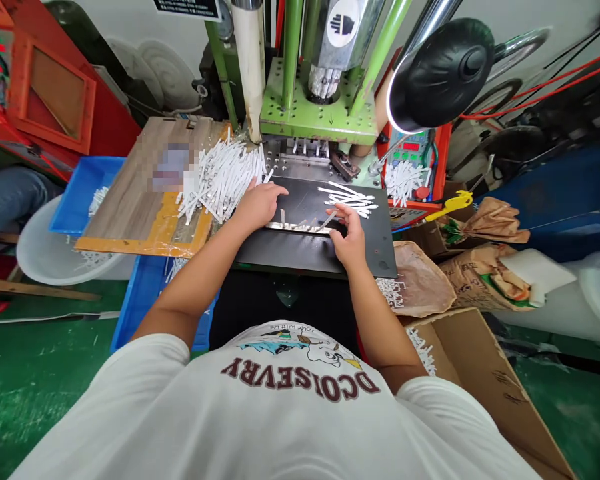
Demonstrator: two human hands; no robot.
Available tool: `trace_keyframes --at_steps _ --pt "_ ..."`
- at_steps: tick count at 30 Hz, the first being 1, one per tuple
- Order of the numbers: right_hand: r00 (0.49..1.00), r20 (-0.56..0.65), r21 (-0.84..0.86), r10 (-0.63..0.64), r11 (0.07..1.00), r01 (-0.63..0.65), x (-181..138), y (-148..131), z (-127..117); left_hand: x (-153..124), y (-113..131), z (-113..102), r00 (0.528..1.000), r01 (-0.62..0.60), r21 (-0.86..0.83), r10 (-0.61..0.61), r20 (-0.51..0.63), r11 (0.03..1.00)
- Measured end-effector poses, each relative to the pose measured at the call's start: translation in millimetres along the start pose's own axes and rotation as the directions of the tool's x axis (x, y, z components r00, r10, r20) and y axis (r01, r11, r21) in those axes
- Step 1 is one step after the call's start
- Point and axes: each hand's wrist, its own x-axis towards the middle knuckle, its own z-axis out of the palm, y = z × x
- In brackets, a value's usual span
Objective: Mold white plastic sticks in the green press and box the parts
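Note:
On the black work plate [250,252] lies a narrow metal bar [300,228] with a few thin pale strips standing up from it. My right hand [349,235] is at the bar's right end, its thumb by the bar and its fingertips on a slanted thin strip [329,219]. Just beyond that hand is a small loose group of white strips [350,198]. My left hand [261,205] is over the plate's left side, index finger stretched to the right, beside a large heap of white strips [223,175]. No object shows in its fingers.
A green press [320,123] stands behind the plate, with a black lamp [443,73] at its right. A wooden board [125,200] bears the heap. Right are a control box [410,150], yellow-handled tool [450,205] and cardboard box [500,380]; left, a blue tray [75,193] and someone's leg [10,197].

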Motion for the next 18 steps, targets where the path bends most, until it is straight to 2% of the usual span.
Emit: trace_keyframes --at_steps 4,7,11,18 --pt "0.999 -0.028 0.029 0.023 0.999 -0.022 3.5 4.2 2.8 51.0 -21.5 -0.7 0.997 0.067 0.084 -0.063 -0.052 0.994" --pt "0.999 -0.032 0.023 0.028 0.999 -0.027 4.4 3.9 4.0 71.6 -35.1 1.2 0.989 0.126 0.140 -0.114 -0.089 0.982" --pt "0.999 -0.030 0.025 0.038 0.999 -0.037 4.1 3.9 4.0 74.1 -47.1 0.9 0.979 0.176 0.175 -0.155 -0.129 0.969" --pt "0.998 -0.038 0.042 0.055 0.998 -0.053 4.7 5.6 4.5 62.2 -47.6 -8.4 0.981 0.074 0.140 -0.046 -0.191 0.987"
